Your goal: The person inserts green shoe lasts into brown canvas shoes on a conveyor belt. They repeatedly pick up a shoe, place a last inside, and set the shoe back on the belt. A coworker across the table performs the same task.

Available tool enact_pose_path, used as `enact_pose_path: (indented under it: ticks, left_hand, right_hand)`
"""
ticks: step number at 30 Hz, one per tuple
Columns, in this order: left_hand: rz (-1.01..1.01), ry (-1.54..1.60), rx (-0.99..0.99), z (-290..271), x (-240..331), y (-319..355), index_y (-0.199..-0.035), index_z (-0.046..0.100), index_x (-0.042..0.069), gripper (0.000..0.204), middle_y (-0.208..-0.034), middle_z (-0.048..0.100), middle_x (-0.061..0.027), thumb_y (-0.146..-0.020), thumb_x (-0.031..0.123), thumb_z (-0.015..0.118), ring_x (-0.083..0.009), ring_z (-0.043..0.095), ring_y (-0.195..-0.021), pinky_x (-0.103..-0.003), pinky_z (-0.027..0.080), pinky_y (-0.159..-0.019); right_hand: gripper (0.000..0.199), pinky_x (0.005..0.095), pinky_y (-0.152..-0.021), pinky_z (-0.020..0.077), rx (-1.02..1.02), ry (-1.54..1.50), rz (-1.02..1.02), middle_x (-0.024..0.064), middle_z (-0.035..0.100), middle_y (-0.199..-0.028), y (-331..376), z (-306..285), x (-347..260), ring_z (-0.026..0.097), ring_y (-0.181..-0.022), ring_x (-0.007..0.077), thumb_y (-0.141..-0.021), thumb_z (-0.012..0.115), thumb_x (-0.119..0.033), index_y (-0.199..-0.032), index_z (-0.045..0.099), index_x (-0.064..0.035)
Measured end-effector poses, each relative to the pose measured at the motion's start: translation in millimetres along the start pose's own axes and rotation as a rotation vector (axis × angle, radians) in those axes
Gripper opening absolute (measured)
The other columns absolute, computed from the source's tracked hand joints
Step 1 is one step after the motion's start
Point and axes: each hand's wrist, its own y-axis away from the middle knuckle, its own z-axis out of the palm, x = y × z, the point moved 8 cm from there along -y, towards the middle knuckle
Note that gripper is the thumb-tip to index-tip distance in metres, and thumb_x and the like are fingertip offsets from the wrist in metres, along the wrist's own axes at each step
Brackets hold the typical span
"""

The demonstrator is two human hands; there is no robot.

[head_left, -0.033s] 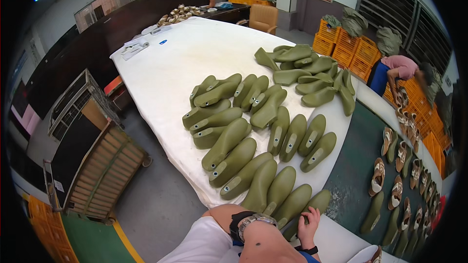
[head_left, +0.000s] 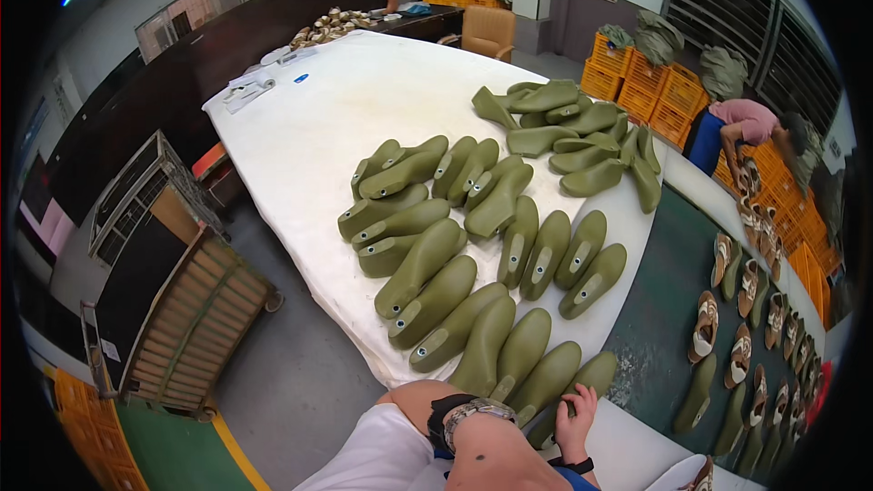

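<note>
Resting hand: right hand (head_left: 576, 418), fingers spread on olive shoe last (head_left: 582, 382), bottom centre
Left hand: hidden, finger state unclear
Crates: orange crates (head_left: 668, 91) upper right, grey sacks (head_left: 659, 36) on top

about thirty olive shoe lasts (head_left: 427, 259), two hands (head_left: 575, 418)

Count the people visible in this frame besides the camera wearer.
1: a person in a pink top bends over the stacked orange plastic crates at far right, beyond the white table covered with olive-green shoe lasts. Others may be hidden outside the view.
</note>
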Motion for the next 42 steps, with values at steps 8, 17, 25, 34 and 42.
enact_pose_path:
  ticks: [8, 17, 25, 34, 42]
  left_hand:
    - [0.044, -0.034, 0.072, -11.9, -8.9, 8.2, -0.13, 0.045, -0.011, 0.068, -0.133, 0.035, -0.0403, -0.091, 0.044, 0.056, -0.0527, 0.041, -0.121, -0.051, 0.041, -0.096]
    - [-0.748, -0.318, 0.035, -48.6, -41.0, 79.1, -0.138, 0.036, -0.005, 0.072, -0.142, 0.037, -0.0231, -0.083, 0.029, 0.066, -0.0337, 0.038, -0.131, -0.04, 0.03, -0.108]
    - [-1.474, -1.481, 0.209, -107.9, -47.3, 274.2, -0.135, 0.044, 0.006, 0.063, -0.133, 0.046, -0.0185, -0.083, 0.032, 0.066, -0.0337, 0.044, -0.123, -0.047, 0.034, -0.104]
    - [-1.362, -1.721, 0.369, -93.1, -46.5, 327.6, -0.117, 0.06, 0.009, 0.041, -0.125, 0.057, -0.0087, -0.082, 0.031, 0.066, -0.0259, 0.049, -0.12, -0.045, 0.034, -0.104]
    - [-1.321, -1.701, 0.451, -95.8, -42.4, 322.8, -0.11, 0.064, 0.008, 0.033, -0.12, 0.061, -0.0093, -0.08, 0.022, 0.067, -0.0275, 0.055, -0.115, -0.044, 0.036, -0.103]
  right_hand:
    - [0.011, 0.0495, -0.106, 0.0298, -0.002, -0.014, -0.001, 0.0179, 0.056, -0.12, -0.5, 0.6, -3.7, 0.038, -0.125, 0.0442, -0.076, 0.062, -0.005, -0.087, 0.063, -0.0035]
    - [0.012, 0.0496, -0.106, 0.0315, 0.002, -0.006, 0.028, 0.0176, 0.056, -0.12, -1.0, 4.1, 1.6, 0.039, -0.125, 0.0445, -0.075, 0.063, -0.005, -0.087, 0.063, -0.0033]
    - [0.013, 0.0504, -0.105, 0.0322, 0.024, -0.009, 0.003, 0.0168, 0.056, -0.119, -2.0, 3.9, 0.5, 0.04, -0.124, 0.0452, -0.073, 0.064, -0.005, -0.085, 0.064, -0.0041]
    - [0.012, 0.0499, -0.105, 0.0327, 0.047, -0.016, -0.003, 0.0164, 0.057, -0.118, -3.8, 5.0, -0.3, 0.04, -0.124, 0.0449, -0.073, 0.064, -0.005, -0.085, 0.064, -0.0052]
    - [0.011, 0.0485, -0.104, 0.0336, 0.062, -0.023, 0.01, 0.0135, 0.058, -0.119, -4.7, 5.5, 0.6, 0.041, -0.125, 0.043, -0.073, 0.065, -0.007, -0.085, 0.066, -0.0066]
